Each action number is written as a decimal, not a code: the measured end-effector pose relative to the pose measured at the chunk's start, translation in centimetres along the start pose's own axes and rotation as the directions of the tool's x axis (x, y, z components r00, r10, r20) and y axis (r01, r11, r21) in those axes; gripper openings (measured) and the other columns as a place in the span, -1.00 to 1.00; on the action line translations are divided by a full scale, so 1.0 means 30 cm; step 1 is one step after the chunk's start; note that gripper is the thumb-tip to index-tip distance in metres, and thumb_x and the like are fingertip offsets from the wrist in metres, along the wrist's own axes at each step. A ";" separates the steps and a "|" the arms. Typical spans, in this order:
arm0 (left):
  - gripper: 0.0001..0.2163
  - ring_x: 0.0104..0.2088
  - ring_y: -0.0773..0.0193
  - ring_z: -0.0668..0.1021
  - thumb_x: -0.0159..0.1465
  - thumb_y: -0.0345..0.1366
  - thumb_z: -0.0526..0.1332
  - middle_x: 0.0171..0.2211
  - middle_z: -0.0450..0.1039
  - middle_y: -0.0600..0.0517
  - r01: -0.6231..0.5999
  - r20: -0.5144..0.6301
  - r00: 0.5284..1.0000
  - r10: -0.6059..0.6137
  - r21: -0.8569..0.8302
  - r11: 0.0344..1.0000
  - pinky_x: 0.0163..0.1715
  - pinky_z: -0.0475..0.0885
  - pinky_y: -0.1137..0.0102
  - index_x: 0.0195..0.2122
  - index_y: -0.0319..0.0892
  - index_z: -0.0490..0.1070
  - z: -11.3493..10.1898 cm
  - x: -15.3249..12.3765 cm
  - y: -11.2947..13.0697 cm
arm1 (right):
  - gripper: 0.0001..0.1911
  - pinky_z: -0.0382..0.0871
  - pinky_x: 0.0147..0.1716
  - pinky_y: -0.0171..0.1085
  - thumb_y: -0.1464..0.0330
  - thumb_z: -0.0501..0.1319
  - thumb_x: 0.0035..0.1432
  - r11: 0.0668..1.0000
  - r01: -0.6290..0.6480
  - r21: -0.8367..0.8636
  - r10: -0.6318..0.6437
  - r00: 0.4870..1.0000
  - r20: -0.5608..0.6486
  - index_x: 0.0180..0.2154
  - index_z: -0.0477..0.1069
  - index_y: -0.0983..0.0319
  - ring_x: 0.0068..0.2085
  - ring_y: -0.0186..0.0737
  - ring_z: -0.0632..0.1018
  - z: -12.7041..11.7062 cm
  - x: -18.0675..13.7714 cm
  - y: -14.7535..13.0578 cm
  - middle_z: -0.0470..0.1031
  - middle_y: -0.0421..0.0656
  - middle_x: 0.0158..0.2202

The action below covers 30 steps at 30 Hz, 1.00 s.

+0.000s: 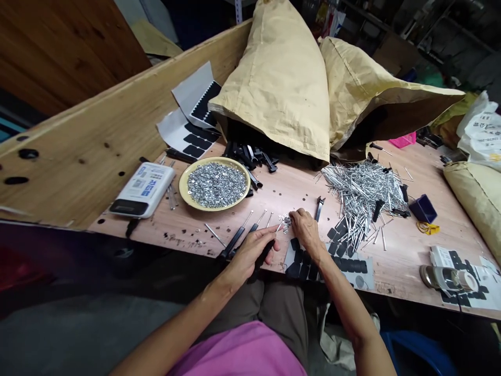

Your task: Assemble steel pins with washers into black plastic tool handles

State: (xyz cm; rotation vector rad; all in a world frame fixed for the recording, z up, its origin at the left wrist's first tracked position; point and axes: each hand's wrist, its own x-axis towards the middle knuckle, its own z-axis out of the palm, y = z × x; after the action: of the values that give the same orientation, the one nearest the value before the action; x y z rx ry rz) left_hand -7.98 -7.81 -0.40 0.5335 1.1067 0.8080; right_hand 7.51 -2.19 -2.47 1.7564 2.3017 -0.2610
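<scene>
My left hand [250, 251] is closed around a black-handled piece with a thin metal rod [261, 256], its rod end pointing up to the right. Just beyond the rod tip lies a small heap of shiny ring-like metal pieces [287, 223], too small to tell whether nuts or washers. My right hand [306, 228] rests at the heap's right side, fingertips pinched together; what they hold is hidden. More black-handled rods [235, 240] lie left of my left hand. Below my right hand is a sheet of black stickers [350, 265].
A yellow bowl [183, 196] of small metal pieces stands left, beside a white scale-like device [143, 188]. Large paper sacks [282, 78] stand behind. A pile of metal rods [364, 193] and a dark blue box [423, 209] are right. A glass jar [448, 279] lies near the front edge.
</scene>
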 end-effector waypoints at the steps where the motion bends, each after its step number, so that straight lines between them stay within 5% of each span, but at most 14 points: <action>1: -0.47 -0.77 0.50 0.25 0.00 -0.18 0.22 -0.66 0.34 0.19 -0.005 -0.001 1.000 0.005 0.001 1.000 -0.71 0.11 0.50 0.00 -0.34 0.43 -0.002 0.000 -0.003 | -0.70 0.32 -0.31 -0.30 0.45 -0.03 0.30 1.000 0.007 -0.001 -0.007 1.000 -0.001 -0.05 0.40 0.16 -0.11 -0.16 0.44 -0.002 -0.002 0.001 0.43 -0.06 -0.06; 9: -0.46 -0.77 0.51 0.24 0.03 -0.21 0.21 -0.66 0.32 0.20 0.007 0.007 1.000 -0.007 -0.005 1.000 -0.71 0.08 0.49 0.05 -0.33 0.39 -0.009 0.002 -0.017 | -0.74 0.34 -0.32 -0.29 0.51 0.01 0.25 1.000 0.029 0.000 -0.029 0.999 0.019 -0.15 0.42 0.20 -0.10 -0.13 0.45 0.000 0.003 0.001 0.45 -0.02 -0.09; 13: -0.44 -0.78 0.51 0.24 0.04 -0.20 0.21 -0.66 0.33 0.19 -0.007 -0.001 1.000 0.007 -0.004 1.000 -0.71 0.07 0.49 0.07 -0.35 0.38 -0.005 0.000 -0.012 | -0.82 0.36 -0.20 -0.24 0.55 0.06 0.17 0.949 -0.004 0.314 0.041 0.993 -0.111 -0.30 0.42 0.28 -0.18 -0.16 0.48 0.011 0.011 0.018 0.49 -0.01 -0.22; 15: -0.42 -0.78 0.52 0.23 0.03 -0.18 0.22 -0.65 0.34 0.19 -0.022 0.013 1.000 0.022 0.001 1.000 -0.70 0.07 0.50 0.07 -0.37 0.37 0.000 -0.003 -0.011 | -0.89 0.39 -0.27 -0.26 0.51 0.11 0.12 0.787 0.011 0.616 0.128 0.975 -0.182 -0.36 0.38 0.25 -0.31 -0.23 0.49 0.020 0.002 0.026 0.49 -0.12 -0.35; 17: -0.40 -0.78 0.54 0.21 0.02 -0.15 0.22 -0.65 0.33 0.20 -0.034 0.042 0.999 0.034 -0.001 0.999 -0.70 0.06 0.50 0.08 -0.38 0.36 0.007 -0.004 -0.012 | -0.97 0.40 -0.37 -0.29 0.44 0.18 0.06 0.506 0.067 0.860 0.215 0.956 -0.201 -0.38 0.34 0.22 -0.41 -0.28 0.49 0.025 -0.019 0.026 0.47 -0.22 -0.44; 19: -0.37 -0.79 0.55 0.19 0.01 -0.12 0.24 -0.66 0.32 0.22 -0.035 0.075 0.997 0.035 -0.004 0.999 -0.71 0.03 0.51 0.09 -0.37 0.35 0.014 -0.004 -0.015 | -0.86 0.43 -0.38 -0.30 0.35 0.25 -0.02 0.245 0.128 0.961 0.265 0.945 -0.193 -0.37 0.32 0.20 -0.43 -0.30 0.51 0.025 -0.047 0.016 0.46 -0.26 -0.47; 21: -0.36 -0.79 0.56 0.18 0.00 -0.10 0.25 -0.67 0.31 0.22 -0.032 0.106 0.994 0.032 0.001 0.999 -0.72 -0.01 0.51 0.09 -0.36 0.35 0.020 -0.001 -0.020 | -0.77 0.45 -0.36 -0.29 0.31 0.31 -0.07 0.095 0.152 0.984 0.293 0.940 -0.174 -0.35 0.31 0.18 -0.42 -0.31 0.54 0.019 -0.075 0.000 0.48 -0.27 -0.46; 30: -0.41 -0.77 0.58 0.18 0.10 -0.09 0.23 -0.63 0.32 0.19 -0.084 0.196 0.978 0.072 0.051 0.995 -0.71 -0.03 0.51 0.12 -0.29 0.34 0.025 0.005 -0.043 | -0.69 0.49 -0.40 -0.31 0.31 0.34 -0.09 -0.056 0.152 0.987 0.370 0.921 -0.121 -0.31 0.25 0.16 -0.46 -0.34 0.55 0.012 -0.138 -0.034 0.53 -0.30 -0.49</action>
State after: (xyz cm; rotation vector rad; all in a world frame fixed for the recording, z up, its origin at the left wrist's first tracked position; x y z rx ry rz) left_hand -6.87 -8.47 -1.13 0.6943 0.9369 0.7757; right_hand 7.61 -6.39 -1.61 2.6918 2.0497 -2.4326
